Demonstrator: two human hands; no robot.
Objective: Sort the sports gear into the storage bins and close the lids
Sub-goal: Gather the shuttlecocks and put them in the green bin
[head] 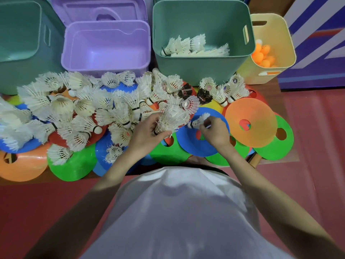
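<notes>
Over the blue disc cone [194, 144], my right hand [214, 133] pinches a single shuttlecock [198, 122], while my left hand [147, 131], just beside it, grips a bunch of shuttlecocks [173, 116]. Beyond both hands, the green bin [201, 68] already holds several shuttlecocks.

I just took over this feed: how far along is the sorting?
Early. Done: a few shuttlecocks lie in the green bin, orange balls in the yellow bin. In hand: the left hand grips a bunch of shuttlecocks; the right hand holds one shuttlecock. Left: the big pile, the disc cones, the purple bin, every lid.
</notes>
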